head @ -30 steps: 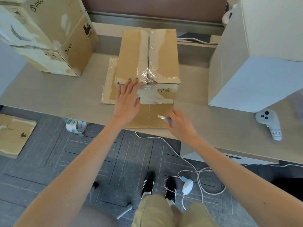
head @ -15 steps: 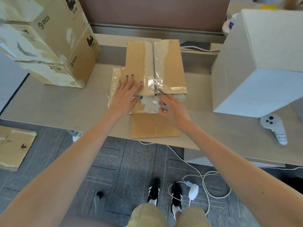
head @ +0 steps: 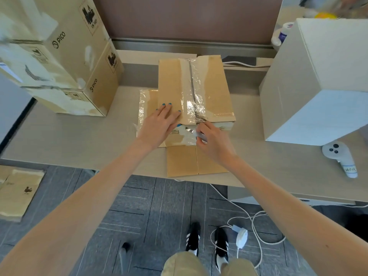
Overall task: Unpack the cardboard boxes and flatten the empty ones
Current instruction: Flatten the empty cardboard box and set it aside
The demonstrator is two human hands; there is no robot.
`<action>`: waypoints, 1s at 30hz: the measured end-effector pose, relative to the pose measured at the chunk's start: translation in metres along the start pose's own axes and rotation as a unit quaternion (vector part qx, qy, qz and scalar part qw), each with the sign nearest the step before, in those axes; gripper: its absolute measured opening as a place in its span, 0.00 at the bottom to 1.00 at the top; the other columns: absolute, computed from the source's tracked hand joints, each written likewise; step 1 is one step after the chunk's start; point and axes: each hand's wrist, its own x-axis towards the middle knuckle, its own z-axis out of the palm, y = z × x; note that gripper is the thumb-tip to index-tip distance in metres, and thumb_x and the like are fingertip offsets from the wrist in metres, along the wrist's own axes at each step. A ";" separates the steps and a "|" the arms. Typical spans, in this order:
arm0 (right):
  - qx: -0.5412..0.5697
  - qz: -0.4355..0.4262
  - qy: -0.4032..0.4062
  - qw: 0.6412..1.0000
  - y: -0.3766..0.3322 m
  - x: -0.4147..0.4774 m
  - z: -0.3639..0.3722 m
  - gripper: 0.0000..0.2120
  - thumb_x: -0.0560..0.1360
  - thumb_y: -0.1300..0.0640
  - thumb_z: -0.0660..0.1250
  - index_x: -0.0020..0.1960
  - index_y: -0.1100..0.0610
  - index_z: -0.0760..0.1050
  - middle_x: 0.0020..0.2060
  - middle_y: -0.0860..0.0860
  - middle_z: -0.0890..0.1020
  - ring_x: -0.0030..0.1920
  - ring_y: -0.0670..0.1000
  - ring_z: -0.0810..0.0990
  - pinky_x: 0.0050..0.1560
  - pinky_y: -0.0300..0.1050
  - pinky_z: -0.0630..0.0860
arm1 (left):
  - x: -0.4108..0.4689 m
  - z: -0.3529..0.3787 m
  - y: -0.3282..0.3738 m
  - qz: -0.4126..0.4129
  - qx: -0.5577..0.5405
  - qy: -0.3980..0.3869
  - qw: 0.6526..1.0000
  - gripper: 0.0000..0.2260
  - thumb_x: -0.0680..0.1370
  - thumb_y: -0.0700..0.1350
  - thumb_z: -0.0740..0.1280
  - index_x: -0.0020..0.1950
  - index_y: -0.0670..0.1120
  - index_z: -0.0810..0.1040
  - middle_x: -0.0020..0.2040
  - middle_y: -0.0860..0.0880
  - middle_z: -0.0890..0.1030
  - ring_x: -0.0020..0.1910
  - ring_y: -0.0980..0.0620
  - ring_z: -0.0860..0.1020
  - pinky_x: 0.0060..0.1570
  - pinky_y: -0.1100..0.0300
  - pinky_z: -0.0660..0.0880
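At the upper left of the frame two stacked PICO boxes [head: 79,62] stand on the worktop [head: 79,140], with flattened card [head: 20,192] on the floor at the lower left. Left of centre, the left hand [head: 159,124] lies flat on the near left part of the box [head: 211,86]; its fingers are straight, an open pressing grip that holds nothing. The box stands mid-frame on a loose sheet [head: 197,162] that overhangs the worktop's near edge. Clear tape [head: 192,100] runs down its centre seam and folds, crumpled, over the front face. Just right of the seam's near end, the right hand [head: 215,142] pinches a small blade [head: 191,131] in a narrow grip. The blade's tip is at the tape just below the lid edge.

The step in hand looks like slitting the tape so the flaps can open. To do it well, the left palm should bear down firmly, since the box could skid on the sheet. Its thumb sits close to the blade, so it is better drawn back to the left. The blade should enter where the tape bridges the gap between the flaps. It should go in shallow, so whatever is inside is not scored, then run along the seam toward the far edge, away from both hands. Wrinkled tape tends to snag, so short strokes seem wiser than one long pull.

At the right, the white box [head: 318,76] and the controller [head: 338,158] lie well apart from that line.
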 end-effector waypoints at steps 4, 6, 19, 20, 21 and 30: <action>-0.015 -0.002 0.004 1.000 -0.001 0.002 -0.001 0.02 0.75 0.61 0.63 0.46 0.59 0.71 0.44 0.51 0.75 0.32 0.55 0.73 0.31 0.50 0.73 | 0.000 0.005 -0.002 0.006 0.017 0.029 0.999 0.19 0.82 0.52 0.56 0.63 0.44 0.80 0.61 0.38 0.80 0.59 0.37 0.80 0.48 0.48 0.80; -0.042 -0.017 0.014 0.999 0.001 0.001 -0.001 0.02 0.75 0.62 0.63 0.45 0.60 0.71 0.44 0.52 0.74 0.29 0.56 0.71 0.27 0.49 0.71 | -0.002 0.008 -0.001 0.001 0.026 0.034 0.999 0.19 0.83 0.52 0.55 0.63 0.45 0.79 0.62 0.38 0.79 0.61 0.37 0.79 0.51 0.47 0.79; -0.195 -0.062 0.048 0.978 0.004 -0.001 -0.006 0.10 0.66 0.71 0.73 0.43 0.63 0.75 0.44 0.58 0.78 0.25 0.48 0.60 0.21 0.38 0.54 | -0.007 0.024 0.005 -0.065 -0.006 0.025 0.998 0.19 0.84 0.52 0.55 0.70 0.48 0.75 0.70 0.39 0.74 0.69 0.38 0.73 0.65 0.42 0.72; -0.202 -0.064 0.044 0.976 0.006 0.000 -0.008 0.11 0.66 0.71 0.74 0.43 0.62 0.75 0.43 0.58 0.78 0.25 0.48 0.60 0.21 0.38 0.54 | -0.007 0.025 0.005 -0.070 -0.012 0.019 0.997 0.19 0.84 0.52 0.55 0.70 0.48 0.75 0.71 0.40 0.73 0.70 0.38 0.72 0.66 0.41 0.71; -0.207 -0.065 0.039 0.975 0.007 0.000 -0.010 0.11 0.65 0.71 0.74 0.43 0.62 0.75 0.43 0.57 0.77 0.25 0.48 0.61 0.21 0.38 0.54 | -0.008 0.024 0.005 -0.072 -0.016 0.011 0.997 0.19 0.84 0.52 0.54 0.71 0.49 0.74 0.72 0.40 0.73 0.70 0.39 0.72 0.66 0.41 0.70; -0.221 -0.068 0.017 0.973 0.035 0.009 -0.031 0.09 0.68 0.71 0.72 0.43 0.62 0.74 0.39 0.56 0.74 0.24 0.51 0.66 0.21 0.40 0.58 | -0.011 0.026 0.010 -0.134 -0.042 -0.056 0.989 0.23 0.84 0.56 0.46 0.77 0.55 0.65 0.78 0.46 0.65 0.77 0.44 0.62 0.71 0.40 0.62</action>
